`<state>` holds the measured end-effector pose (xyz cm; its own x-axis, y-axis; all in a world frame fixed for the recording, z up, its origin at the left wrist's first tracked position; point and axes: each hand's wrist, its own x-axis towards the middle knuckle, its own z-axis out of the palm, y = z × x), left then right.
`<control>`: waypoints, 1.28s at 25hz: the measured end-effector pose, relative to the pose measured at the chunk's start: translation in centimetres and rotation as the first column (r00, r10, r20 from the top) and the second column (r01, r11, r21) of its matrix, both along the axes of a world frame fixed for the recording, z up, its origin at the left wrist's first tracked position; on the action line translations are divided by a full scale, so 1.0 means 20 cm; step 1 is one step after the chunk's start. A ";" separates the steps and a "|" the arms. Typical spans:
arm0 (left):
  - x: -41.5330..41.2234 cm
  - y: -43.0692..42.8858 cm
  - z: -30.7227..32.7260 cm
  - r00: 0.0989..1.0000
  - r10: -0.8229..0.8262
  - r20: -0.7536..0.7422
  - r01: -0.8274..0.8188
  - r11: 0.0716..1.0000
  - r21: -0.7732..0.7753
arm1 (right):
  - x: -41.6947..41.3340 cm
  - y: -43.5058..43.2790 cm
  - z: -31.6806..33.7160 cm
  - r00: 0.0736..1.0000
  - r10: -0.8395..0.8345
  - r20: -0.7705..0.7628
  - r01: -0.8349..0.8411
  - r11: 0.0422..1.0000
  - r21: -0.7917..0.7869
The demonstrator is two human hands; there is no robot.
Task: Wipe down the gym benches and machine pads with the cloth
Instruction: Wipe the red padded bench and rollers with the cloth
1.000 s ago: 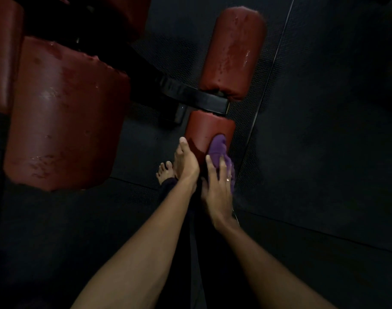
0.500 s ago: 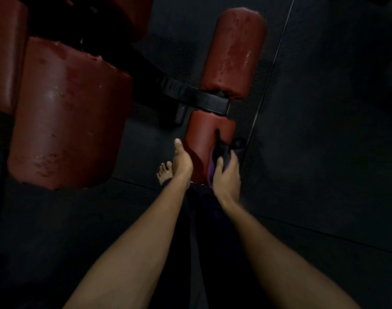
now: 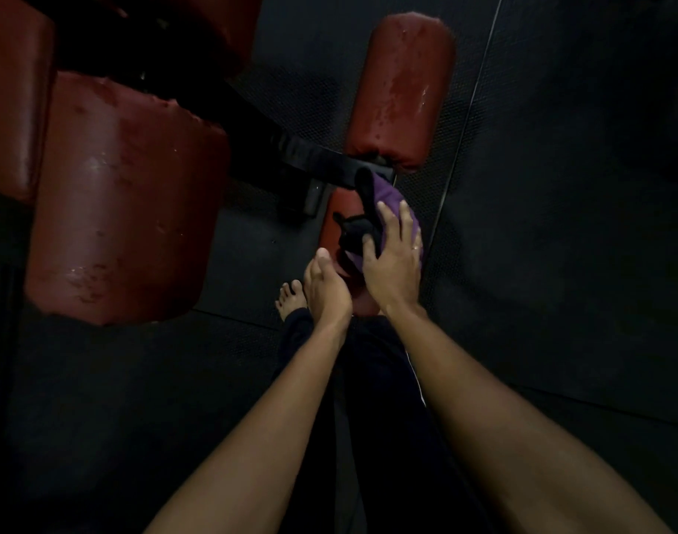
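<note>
Worrying bit: cloth point(image 3: 388, 192) sits bunched on the lower roller pad point(image 3: 336, 210), loose black end up by the bracket point(image 3: 314, 161); imo it could snag there or slip off the curve.
R hand point(image 3: 393, 260): fingers spread flat, pressing cloth onto pad.
L hand point(image 3: 328, 292): against pad's left side, fingers hidden, can't tell if I'm gripping.

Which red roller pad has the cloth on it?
The near red vinyl roller pad, below the black metal bar: the purple cloth covers it; the far pad is bare.
</note>
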<state>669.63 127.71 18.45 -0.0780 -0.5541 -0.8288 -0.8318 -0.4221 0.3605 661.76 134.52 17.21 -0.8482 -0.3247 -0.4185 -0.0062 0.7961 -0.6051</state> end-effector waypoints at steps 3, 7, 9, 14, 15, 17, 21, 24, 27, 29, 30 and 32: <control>0.01 -0.08 -0.17 0.995 0.094 0.036 -0.097 0.990 0.100 | 0.21 0.05 0.03 0.986 -0.134 0.096 0.127 0.989 0.077; -0.08 -0.04 0.01 0.995 0.100 0.018 -0.101 0.991 0.087 | 0.45 0.17 0.04 0.985 0.151 0.081 -0.159 0.982 0.106; -0.09 0.06 0.15 1.000 0.019 -0.013 -0.019 1.000 -0.017 | 0.40 0.18 0.01 0.942 0.335 0.030 -0.337 0.939 0.064; -0.05 0.13 0.15 0.992 0.009 -0.126 -0.008 1.000 0.007 | 0.04 0.13 -0.07 0.953 0.303 -0.006 -0.301 0.948 0.108; -0.05 0.10 0.15 0.994 0.008 -0.108 -0.007 1.000 0.007 | 0.02 0.12 -0.05 0.979 0.203 0.010 -0.203 0.977 0.059; -0.06 0.03 0.15 0.998 0.027 -0.049 -0.025 0.999 0.044 | 0.06 0.15 -0.06 0.984 -0.073 0.165 0.077 0.997 -0.014; 0.10 -0.08 -0.43 0.974 0.224 0.012 -0.222 0.952 0.210 | 0.35 0.27 -0.05 0.955 -0.152 0.255 0.142 0.988 0.057; 0.03 -0.04 -0.24 0.987 0.162 -0.023 -0.156 0.976 0.153 | 0.44 0.26 0.02 0.986 0.112 0.120 -0.119 0.992 0.051; -0.03 0.06 0.14 0.996 0.015 -0.087 -0.013 1.000 0.023 | 0.26 0.16 0.00 0.962 0.271 -0.018 -0.268 0.958 0.102; 0.01 0.10 0.16 0.990 -0.026 -0.139 0.021 0.999 -0.039 | 0.09 0.11 -0.02 0.973 0.231 -0.016 -0.229 0.970 0.081; 0.03 0.09 0.15 0.989 -0.018 -0.149 0.013 0.999 -0.032 | 0.05 0.10 -0.03 0.980 0.201 0.008 -0.201 0.978 0.064; 0.05 0.05 0.05 0.992 -0.005 -0.126 0.011 0.999 0.049 | 0.06 0.12 -0.04 0.992 0.107 0.066 -0.109 0.994 0.026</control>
